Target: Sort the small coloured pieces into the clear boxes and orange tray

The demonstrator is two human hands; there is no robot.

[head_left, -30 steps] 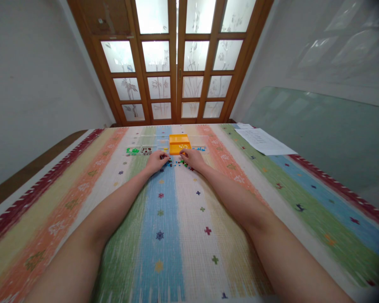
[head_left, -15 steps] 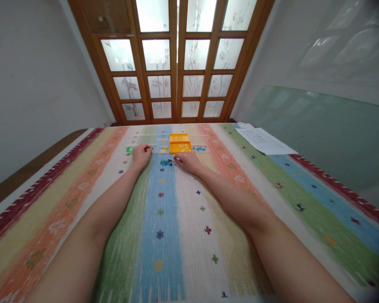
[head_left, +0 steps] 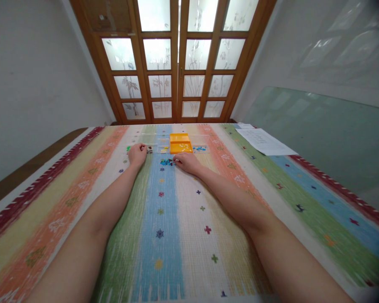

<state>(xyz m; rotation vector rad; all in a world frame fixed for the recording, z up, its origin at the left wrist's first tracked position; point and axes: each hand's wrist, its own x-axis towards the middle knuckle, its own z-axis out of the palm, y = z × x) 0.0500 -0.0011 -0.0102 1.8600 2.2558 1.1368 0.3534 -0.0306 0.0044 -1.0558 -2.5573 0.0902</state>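
Both my arms stretch far out over a striped cloth. My left hand [head_left: 137,153] is curled at a clear compartment holding green pieces [head_left: 129,147], fingers bent together; what they hold is too small to make out. My right hand [head_left: 185,160] rests palm down, fingertips pinched at a small heap of mixed coloured beads [head_left: 166,161] on the blue stripe. Just beyond stands an orange tray [head_left: 180,143] with pale beads in it. Clear compartments to either side hold dark pieces [head_left: 149,148] and blue pieces [head_left: 199,148].
The striped cloth [head_left: 177,219] covers the whole table. A white printed sheet [head_left: 264,141] lies at the far right. Wooden glazed doors [head_left: 177,63] stand behind the table, and a glass pane [head_left: 318,130] leans on the right wall.
My left hand has gone from the bead heap leftward and away to the green compartment. My right hand has shifted slightly left toward the heap and now stays there.
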